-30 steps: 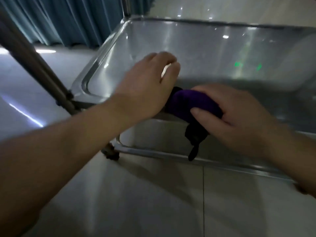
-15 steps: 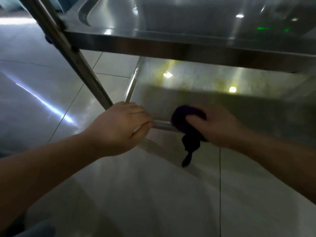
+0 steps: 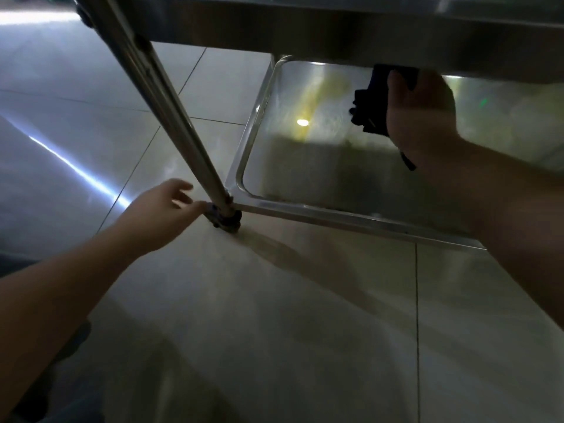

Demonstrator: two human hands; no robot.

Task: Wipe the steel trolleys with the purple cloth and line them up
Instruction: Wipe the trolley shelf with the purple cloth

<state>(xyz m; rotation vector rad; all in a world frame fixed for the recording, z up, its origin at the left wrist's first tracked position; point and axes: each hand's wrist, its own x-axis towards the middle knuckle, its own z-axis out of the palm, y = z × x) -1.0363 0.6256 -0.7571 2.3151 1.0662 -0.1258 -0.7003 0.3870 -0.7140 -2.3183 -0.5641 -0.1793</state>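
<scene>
My left hand [image 3: 158, 218] hovers low by the trolley's near-left corner, fingers loosely spread and holding nothing, the tips just beside the slanted steel leg [image 3: 171, 117] and the dark caster [image 3: 224, 219] at its foot. I judge that leg to be the sound place to steady or steer the trolley: rigid tube, smooth and probably slippery, and the frame should roll easily on the glossy floor tiles [image 3: 274, 315]. The lower shelf [image 3: 305, 166] is a shallow steel tray with a raised rim and rounded corners, dull-bright, reflecting a lamp spot and yellowish streaks. The upper shelf [image 3: 335, 32] overhangs it. My right hand [image 3: 424, 117] presses the purple cloth [image 3: 370, 112] onto the lower shelf, fingers curled round it. The cloth looks nearly black here, soft, light, bunched; hold it wadded.
</scene>
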